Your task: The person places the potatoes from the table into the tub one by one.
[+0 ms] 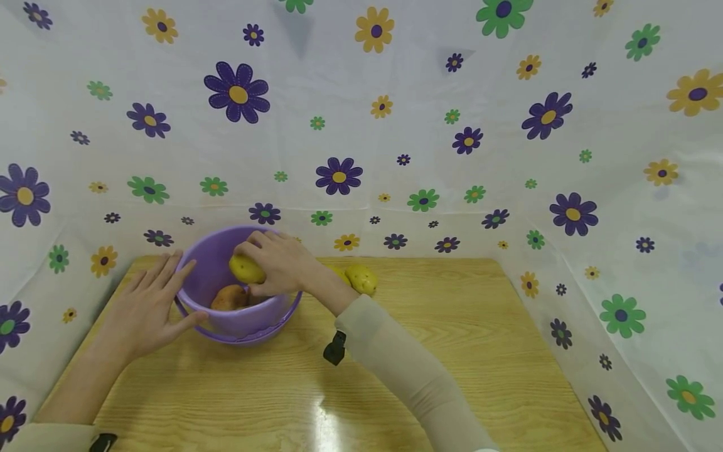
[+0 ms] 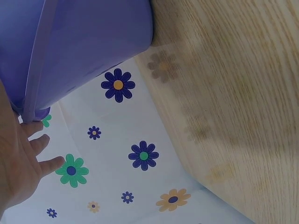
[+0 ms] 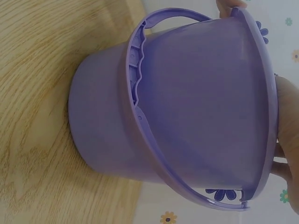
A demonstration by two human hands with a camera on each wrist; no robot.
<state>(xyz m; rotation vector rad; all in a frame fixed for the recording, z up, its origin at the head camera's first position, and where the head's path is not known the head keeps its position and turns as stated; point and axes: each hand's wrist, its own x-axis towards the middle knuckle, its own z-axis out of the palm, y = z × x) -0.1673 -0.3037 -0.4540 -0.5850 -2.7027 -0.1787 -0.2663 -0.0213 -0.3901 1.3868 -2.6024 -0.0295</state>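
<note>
1. A yellow fruit [image 1: 246, 270] is left of centre in the head view, within the mouth of a purple bucket [image 1: 260, 321].
2. The right hand [image 1: 279, 258] grips it, fingers curled round it.
3. Below it in the bucket is a brownish fruit [image 1: 228, 297].
4. The left hand [image 1: 145, 307] touches the bucket's left rim, fingers extended and spread.
5. Near the centre, 1 yellow lumpy fruit [image 1: 361, 279] lies on the wooden counter [image 1: 452, 351].
6. Flower-printed cloth [image 1: 418, 81] fills the upper frame.
</note>
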